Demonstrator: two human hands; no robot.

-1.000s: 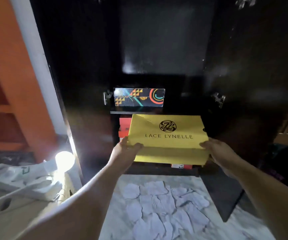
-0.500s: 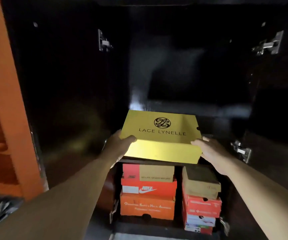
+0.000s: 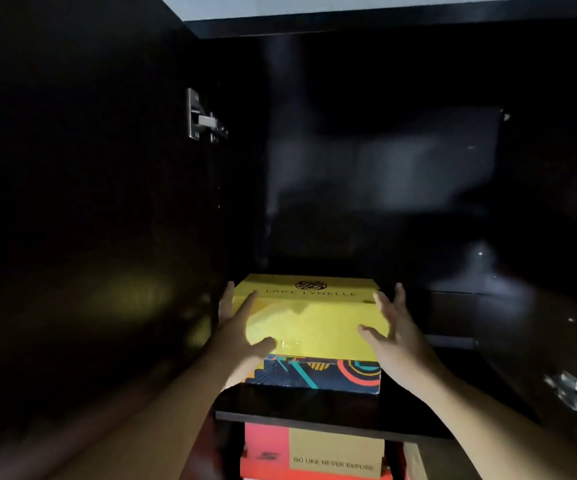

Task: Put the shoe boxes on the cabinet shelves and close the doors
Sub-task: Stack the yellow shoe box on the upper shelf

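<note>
A yellow "Lace Lynelle" shoe box (image 3: 309, 320) lies on top of a dark patterned shoe box (image 3: 318, 374) on the black cabinet's upper shelf (image 3: 314, 408). My left hand (image 3: 236, 336) lies flat against the yellow box's left front corner, fingers spread, thumb on the front face. My right hand (image 3: 392, 332) is at the right front corner, fingers splayed, thumb touching the front. Neither hand clasps the box. Below the shelf, a red and tan shoe box (image 3: 314, 452) tops a stack.
The left cabinet door (image 3: 89, 237) stands open, with a metal hinge (image 3: 202, 116) on its inner side. On the right, another hinge (image 3: 571, 396) shows on the open right door. The cabinet interior above and to the right of the yellow box is dark.
The yellow box has gone from being carried in both hands to resting on the patterned box on the shelf. My fingers have spread open. The view has moved up and closer to the cabinet.
</note>
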